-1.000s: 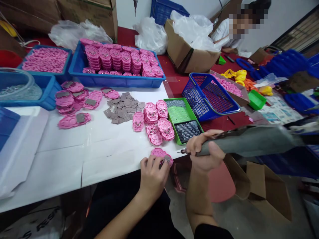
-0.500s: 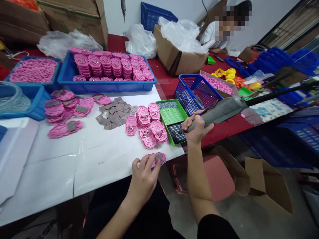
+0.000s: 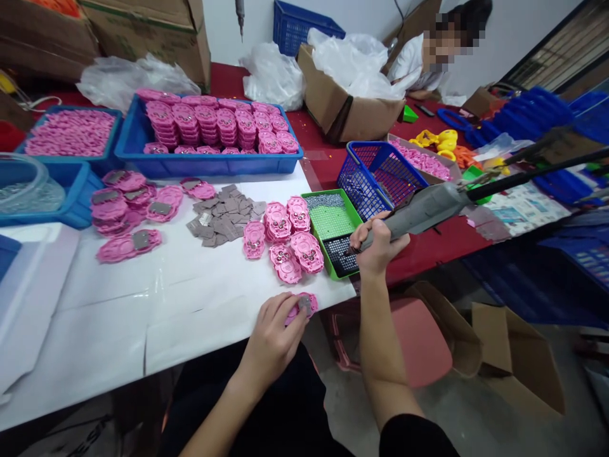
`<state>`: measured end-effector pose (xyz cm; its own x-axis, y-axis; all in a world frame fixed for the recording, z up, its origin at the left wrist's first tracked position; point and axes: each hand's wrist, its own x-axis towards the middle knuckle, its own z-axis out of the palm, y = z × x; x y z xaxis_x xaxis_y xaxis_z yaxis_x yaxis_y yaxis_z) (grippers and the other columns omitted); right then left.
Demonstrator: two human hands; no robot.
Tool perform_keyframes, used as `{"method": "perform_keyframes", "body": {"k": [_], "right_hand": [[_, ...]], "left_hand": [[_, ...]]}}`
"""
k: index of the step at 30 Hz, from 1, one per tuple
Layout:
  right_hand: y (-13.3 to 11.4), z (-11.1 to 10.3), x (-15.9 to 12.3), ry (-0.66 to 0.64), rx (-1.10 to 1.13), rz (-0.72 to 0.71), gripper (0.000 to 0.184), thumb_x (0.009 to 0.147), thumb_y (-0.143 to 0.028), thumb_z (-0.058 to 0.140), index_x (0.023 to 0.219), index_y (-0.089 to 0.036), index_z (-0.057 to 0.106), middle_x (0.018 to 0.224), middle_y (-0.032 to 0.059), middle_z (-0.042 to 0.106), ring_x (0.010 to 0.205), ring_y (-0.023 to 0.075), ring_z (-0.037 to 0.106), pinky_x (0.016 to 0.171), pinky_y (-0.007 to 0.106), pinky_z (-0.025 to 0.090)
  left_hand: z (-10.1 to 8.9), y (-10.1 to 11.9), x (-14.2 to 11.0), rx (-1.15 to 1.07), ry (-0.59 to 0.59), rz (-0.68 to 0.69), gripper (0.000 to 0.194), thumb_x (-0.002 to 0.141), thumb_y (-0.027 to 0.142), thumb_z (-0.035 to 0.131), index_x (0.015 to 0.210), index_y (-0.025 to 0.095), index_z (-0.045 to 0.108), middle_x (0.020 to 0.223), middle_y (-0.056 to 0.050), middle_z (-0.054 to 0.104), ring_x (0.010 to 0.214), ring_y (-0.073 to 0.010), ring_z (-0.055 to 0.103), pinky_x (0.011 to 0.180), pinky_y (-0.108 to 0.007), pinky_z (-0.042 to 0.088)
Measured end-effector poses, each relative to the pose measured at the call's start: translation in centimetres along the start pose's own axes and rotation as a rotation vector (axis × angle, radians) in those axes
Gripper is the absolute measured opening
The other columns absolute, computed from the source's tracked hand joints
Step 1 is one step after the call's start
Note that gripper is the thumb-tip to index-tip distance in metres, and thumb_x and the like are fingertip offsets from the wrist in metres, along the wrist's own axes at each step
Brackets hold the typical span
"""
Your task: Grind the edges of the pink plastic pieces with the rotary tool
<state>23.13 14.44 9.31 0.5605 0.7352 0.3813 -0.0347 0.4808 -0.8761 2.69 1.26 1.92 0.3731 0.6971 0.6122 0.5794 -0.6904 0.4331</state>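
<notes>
Here, your left grip [image 3: 275,331] holds a pink piece [image 3: 313,301] at the desk's [image 3: 200,333] front edge. Your right grip [image 3: 379,245] wraps a grey driver [image 3: 425,214].

Workshop — driver [image 3: 423,214], parts tray [image 3: 209,165]

- Open cardboard box [image 3: 366,117] on the red-covered bench [image 3: 442,241], stuffed with clear plastic bags [image 3: 349,66]
- Crumpled plastic bag [image 3: 275,77] just left of that box
- Blue crate [image 3: 307,28] behind them, near the pale wall [image 3: 221,32]
- Co-worker in a white top [image 3: 412,61], at the far side
- Yellow parts [image 3: 447,139] beside orange parts [image 3: 469,157], farther right
- Large brown carton [image 3: 147,54] at upper left
- Reddish-pink stool [image 3: 421,343], below bench height
- Open carton [image 3: 521,355] on the floor [image 3: 469,422], near the stool
</notes>
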Motion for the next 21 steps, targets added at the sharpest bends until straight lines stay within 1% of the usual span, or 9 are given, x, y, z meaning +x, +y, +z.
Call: {"method": "perform_keyframes", "body": {"k": [2, 5, 7, 9, 11, 13, 15, 18, 21], "right_hand": [[0.1, 0.0, 0.1, 0.002, 0.003, -0.003, 0.017, 0.077, -0.032, 0.063, 0.084, -0.023, 0.051, 0.043, -0.0129, 0.045, 0.03, 0.0088, 0.042, 0.035, 0.023, 0.033], [-0.3, 0.1, 0.3, 0.005, -0.007, -0.019, 0.014, 0.078, -0.031, 0.062, 0.086, -0.023, 0.054, 0.043, -0.0121, 0.046, 0.03, 0.0093, 0.042, 0.034, 0.024, 0.034], [-1.3, 0.1, 0.1, 0.023, -0.005, -0.056, 0.011, 0.081, -0.031, 0.061, 0.086, -0.023, 0.055, 0.043, -0.0117, 0.044, 0.03, 0.0095, 0.039, 0.033, 0.024, 0.031], [-2.7, 0.1, -0.7, 0.013, 0.011, -0.095, 0.011, 0.084, -0.034, 0.06, 0.086, -0.025, 0.055, 0.044, -0.0114, 0.041, 0.03, 0.0092, 0.036, 0.032, 0.024, 0.029], [-4.2, 0.2, -2.4, -0.103, 0.035, -0.1, 0.016, 0.085, -0.041, 0.061, 0.087, -0.027, 0.054, 0.046, -0.0111, 0.039, 0.03, 0.0098, 0.035, 0.033, 0.026, 0.03], [-5.4, 0.3, -4.7, -0.205, 0.073, -0.108, 0.017, 0.086, -0.044, 0.062, 0.092, -0.03, 0.055, 0.047, -0.0112, 0.04, 0.03, 0.0109, 0.035, 0.032, 0.027, 0.032], [-5.9, 0.5, -7.1, -0.378, 0.106, -0.044, 0.016, 0.086, -0.041, 0.063, 0.096, -0.031, 0.056, 0.047, -0.0114, 0.044, 0.03, 0.0112, 0.036, 0.034, 0.027, 0.035], [-5.4, 0.8, -9.5, -0.468, 0.113, 0.033, 0.012, 0.089, -0.035, 0.061, 0.099, -0.029, 0.057, 0.048, -0.0114, 0.047, 0.033, 0.0109, 0.04, 0.036, 0.025, 0.038], [-4.3, 0.9, -10.2, -0.464, 0.163, 0.087, 0.011, 0.089, -0.029, 0.059, 0.1, -0.027, 0.058, 0.05, -0.0113, 0.048, 0.034, 0.0094, 0.04, 0.037, 0.023, 0.038]], "left_hand": [[0.2, -0.2, 0.0, -0.058, 0.015, -0.018, 0.021, 0.094, 0.01, 0.066, 0.114, 0.016, 0.071, 0.122, -0.016, 0.07, 0.12, -0.0297, 0.064, 0.099, -0.046, 0.057], [0.3, -0.3, -0.1, -0.09, 0.021, -0.044, 0.02, 0.095, 0.013, 0.065, 0.114, 0.019, 0.071, 0.123, -0.016, 0.07, 0.119, -0.0289, 0.065, 0.097, -0.047, 0.059], [0.3, -0.3, -0.1, -0.094, -0.002, -0.047, 0.021, 0.096, 0.013, 0.064, 0.114, 0.02, 0.071, 0.123, -0.015, 0.071, 0.118, -0.0287, 0.065, 0.097, -0.048, 0.059], [0.2, -0.3, -0.2, -0.092, -0.022, -0.046, 0.021, 0.096, 0.013, 0.064, 0.115, 0.02, 0.071, 0.123, -0.014, 0.072, 0.119, -0.0288, 0.065, 0.097, -0.048, 0.059], [0.1, -0.3, -0.2, -0.093, -0.037, -0.043, 0.02, 0.096, 0.014, 0.065, 0.114, 0.02, 0.071, 0.123, -0.014, 0.072, 0.118, -0.0288, 0.065, 0.097, -0.048, 0.059], [0.0, -0.4, -0.2, -0.096, -0.052, -0.048, 0.019, 0.096, 0.015, 0.066, 0.114, 0.02, 0.071, 0.123, -0.014, 0.072, 0.117, -0.0289, 0.065, 0.097, -0.048, 0.059], [0.0, -0.4, -0.2, -0.099, -0.061, -0.054, 0.02, 0.096, 0.015, 0.065, 0.115, 0.02, 0.071, 0.123, -0.013, 0.072, 0.117, -0.0289, 0.064, 0.097, -0.048, 0.059], [0.1, -0.5, -0.3, -0.094, -0.045, -0.043, 0.023, 0.096, 0.013, 0.064, 0.117, 0.02, 0.069, 0.125, -0.014, 0.071, 0.118, -0.029, 0.064, 0.096, -0.048, 0.059], [0.2, -0.4, -0.4, -0.073, -0.027, -0.035, 0.025, 0.096, 0.012, 0.064, 0.12, 0.02, 0.069, 0.124, -0.014, 0.072, 0.117, -0.029, 0.064, 0.095, -0.047, 0.059]]}}
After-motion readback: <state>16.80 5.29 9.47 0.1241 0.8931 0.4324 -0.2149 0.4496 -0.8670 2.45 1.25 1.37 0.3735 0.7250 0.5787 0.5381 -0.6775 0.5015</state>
